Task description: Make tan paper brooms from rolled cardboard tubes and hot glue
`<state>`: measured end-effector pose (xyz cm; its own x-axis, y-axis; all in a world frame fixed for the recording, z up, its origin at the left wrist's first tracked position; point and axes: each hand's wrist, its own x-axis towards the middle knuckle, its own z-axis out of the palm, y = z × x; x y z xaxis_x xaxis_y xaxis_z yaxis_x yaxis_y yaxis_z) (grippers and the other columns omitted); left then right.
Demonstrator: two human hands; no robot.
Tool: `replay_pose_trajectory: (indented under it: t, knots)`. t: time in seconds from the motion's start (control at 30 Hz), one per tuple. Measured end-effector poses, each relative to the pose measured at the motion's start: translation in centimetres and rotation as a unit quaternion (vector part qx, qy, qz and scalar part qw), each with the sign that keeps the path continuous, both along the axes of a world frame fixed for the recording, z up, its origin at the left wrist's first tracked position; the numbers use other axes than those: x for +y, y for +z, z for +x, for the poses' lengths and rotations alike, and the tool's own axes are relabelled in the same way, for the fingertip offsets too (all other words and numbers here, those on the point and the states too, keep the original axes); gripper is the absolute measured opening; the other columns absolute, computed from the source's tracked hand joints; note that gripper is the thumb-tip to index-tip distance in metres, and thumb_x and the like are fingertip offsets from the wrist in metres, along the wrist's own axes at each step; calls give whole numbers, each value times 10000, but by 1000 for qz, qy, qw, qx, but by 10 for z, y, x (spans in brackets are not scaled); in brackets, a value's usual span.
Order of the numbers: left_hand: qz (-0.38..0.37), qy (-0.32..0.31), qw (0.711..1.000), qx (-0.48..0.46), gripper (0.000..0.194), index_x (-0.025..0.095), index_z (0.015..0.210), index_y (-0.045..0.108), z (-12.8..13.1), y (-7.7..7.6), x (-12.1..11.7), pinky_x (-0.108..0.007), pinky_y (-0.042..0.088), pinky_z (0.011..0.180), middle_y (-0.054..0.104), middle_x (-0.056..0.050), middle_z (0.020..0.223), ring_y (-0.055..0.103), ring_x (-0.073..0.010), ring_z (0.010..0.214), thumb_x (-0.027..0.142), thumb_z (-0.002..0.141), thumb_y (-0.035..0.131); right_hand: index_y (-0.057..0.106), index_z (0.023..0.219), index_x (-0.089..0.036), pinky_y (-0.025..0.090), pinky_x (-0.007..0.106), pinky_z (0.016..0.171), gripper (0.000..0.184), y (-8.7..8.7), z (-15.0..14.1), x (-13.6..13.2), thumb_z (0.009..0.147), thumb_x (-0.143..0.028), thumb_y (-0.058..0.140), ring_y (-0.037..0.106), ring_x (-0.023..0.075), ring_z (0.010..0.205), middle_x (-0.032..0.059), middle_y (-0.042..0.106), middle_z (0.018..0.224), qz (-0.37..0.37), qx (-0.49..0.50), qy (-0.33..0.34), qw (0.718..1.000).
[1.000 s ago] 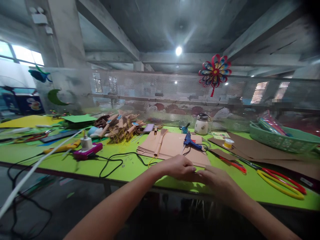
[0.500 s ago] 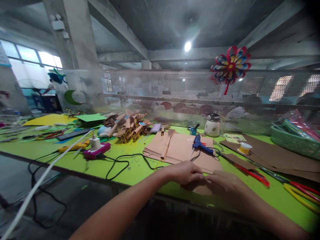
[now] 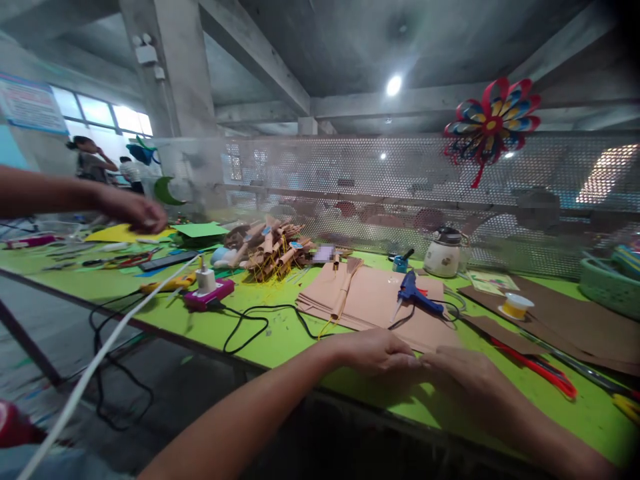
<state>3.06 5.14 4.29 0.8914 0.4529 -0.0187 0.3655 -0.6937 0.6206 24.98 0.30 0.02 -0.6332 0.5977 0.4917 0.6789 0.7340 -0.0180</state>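
At the near edge of the green table (image 3: pixel 280 347), my left hand (image 3: pixel 377 352) and my right hand (image 3: pixel 465 368) meet, fingertips nearly touching. Both are closed with fingers bent down and pressed together; whatever lies in or under them is hidden. Just beyond is a stack of brown paper sheets (image 3: pixel 373 293). On that stack rest a rolled brown paper piece (image 3: pixel 345 293) with a frayed top and yellow string, and a blue glue gun (image 3: pixel 414 292). Red-handled scissors (image 3: pixel 543 373) lie right of my right hand.
Another person's arm (image 3: pixel 125 207) reaches in from the left. A purple power strip (image 3: pixel 210 295) with black cords sits left, near a white cable (image 3: pixel 115 333). Further back are a heap of paper rolls (image 3: pixel 277 250), a pale jug (image 3: pixel 444 253), a yellow spool (image 3: pixel 516 305) and a green basket (image 3: pixel 607 287).
The view has turned slightly left. Another person's arm has come in at the left. Brown paper visible beneath my hands before no longer shows; my hands remain together at the table edge.
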Motion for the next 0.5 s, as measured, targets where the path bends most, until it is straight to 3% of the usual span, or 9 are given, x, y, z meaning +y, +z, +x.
replay_pose_trajectory:
  t: [0.13, 0.3, 0.5]
  knots:
    - [33, -20, 999, 8, 325, 143, 1094, 633, 7, 4, 4, -191, 408, 665, 669, -27, 888, 561, -124, 740, 298, 914, 411, 602, 784, -212, 357, 251, 515, 284, 10, 5, -1, 948, -246, 372, 532, 147, 525, 22, 588, 608, -62, 12, -5, 998]
    - [56, -59, 996, 22, 341, 134, 1173, 592, 19, 7, 14, -207, 410, 675, 667, -51, 964, 560, -132, 753, 224, 894, 418, 643, 807, -232, 430, 243, 536, 282, 21, 13, -1, 938, -302, 403, 596, 166, 561, 48, 660, 667, -109, 65, -3, 992]
    - [-8, -33, 998, 57, 279, 145, 903, 655, 26, 8, 33, -192, 381, 576, 591, 8, 683, 501, -97, 609, 311, 892, 431, 688, 818, -203, 473, 232, 549, 335, 38, 28, 7, 923, -382, 425, 610, 170, 616, 48, 677, 689, -224, 94, -9, 970]
